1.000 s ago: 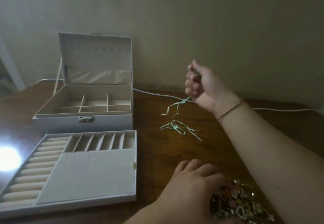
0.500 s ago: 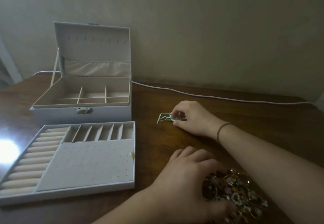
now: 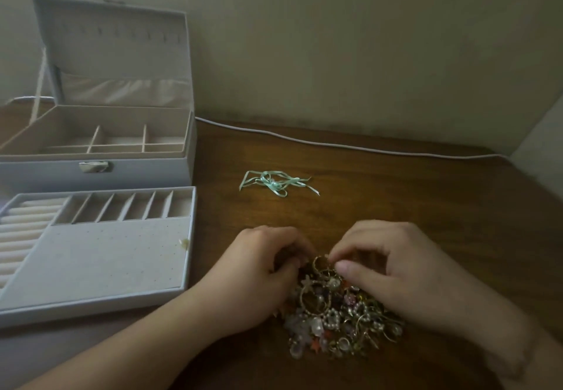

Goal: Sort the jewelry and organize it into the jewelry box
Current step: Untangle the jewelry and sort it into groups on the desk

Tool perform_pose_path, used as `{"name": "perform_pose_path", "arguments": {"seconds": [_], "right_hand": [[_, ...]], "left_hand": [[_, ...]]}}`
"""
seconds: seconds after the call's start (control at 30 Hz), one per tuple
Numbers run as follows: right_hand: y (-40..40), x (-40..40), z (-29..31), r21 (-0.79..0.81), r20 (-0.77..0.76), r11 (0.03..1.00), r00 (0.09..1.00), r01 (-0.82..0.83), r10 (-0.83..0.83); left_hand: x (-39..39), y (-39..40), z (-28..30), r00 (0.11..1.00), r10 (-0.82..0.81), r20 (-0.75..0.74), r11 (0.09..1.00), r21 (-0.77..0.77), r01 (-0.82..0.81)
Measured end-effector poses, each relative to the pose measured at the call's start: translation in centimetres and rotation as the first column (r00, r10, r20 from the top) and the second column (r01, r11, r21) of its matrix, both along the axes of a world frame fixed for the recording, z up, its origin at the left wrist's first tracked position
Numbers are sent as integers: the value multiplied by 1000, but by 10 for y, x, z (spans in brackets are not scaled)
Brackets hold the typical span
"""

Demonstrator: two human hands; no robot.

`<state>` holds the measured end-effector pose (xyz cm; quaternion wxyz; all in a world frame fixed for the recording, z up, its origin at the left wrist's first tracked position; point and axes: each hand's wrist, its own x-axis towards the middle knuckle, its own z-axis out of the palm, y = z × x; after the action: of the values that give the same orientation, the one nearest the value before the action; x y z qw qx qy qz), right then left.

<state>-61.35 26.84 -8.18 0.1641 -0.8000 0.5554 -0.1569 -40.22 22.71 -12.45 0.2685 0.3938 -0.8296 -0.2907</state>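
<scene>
Now ribbon (image 3: 275, 182) lies released; both hands (image 3: 329, 263) pinch into the jewelry pile (image 3: 338, 313)

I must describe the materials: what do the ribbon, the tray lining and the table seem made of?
Ribbon: mint satin-like fabric, likely, thin with a soft sheen. Tray lining: matte beige, velvet-like cloth, no glare. Table: brown wood or veneer, grain visible, slightly glossy.

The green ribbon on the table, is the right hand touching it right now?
Apart. The head view shows the green ribbon lying alone on bare wood, with a clear stretch of table between it and the right hand, which is down at the jewelry pile.
</scene>
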Motion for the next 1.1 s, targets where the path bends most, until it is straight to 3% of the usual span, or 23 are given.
{"name": "perform_pose_path", "arguments": {"seconds": [0.17,0.37,0.43,0.53,0.83,1.0,1.1], "right_hand": [[-4,4,-10,-36,-143,999,990,-12,6],[6,-2,2,78,-272,996,961,-37,56],[7,-5,4,104,-231,994,971,-36,59],[1,-6,0,21,-120,1000,993,-6,9],[-7,-6,-12,12,-146,999,988,-52,53],[-2,-13,0,80,182,996,983,25,-39],[-2,-14,1,183,236,983,971,-5,-39]], "left_hand": [[-1,1,1,1000,-29,-11,1000,-3,29],[2,3,1,979,-105,177,986,-107,126],[2,3,0,973,-114,203,979,-141,144],[1,1,-2,976,-112,189,978,-153,142],[0,1,-1,997,-75,30,988,-130,79],[2,3,2,995,-14,-94,998,-55,8],[2,3,3,996,-26,-87,1000,-8,25]]}}
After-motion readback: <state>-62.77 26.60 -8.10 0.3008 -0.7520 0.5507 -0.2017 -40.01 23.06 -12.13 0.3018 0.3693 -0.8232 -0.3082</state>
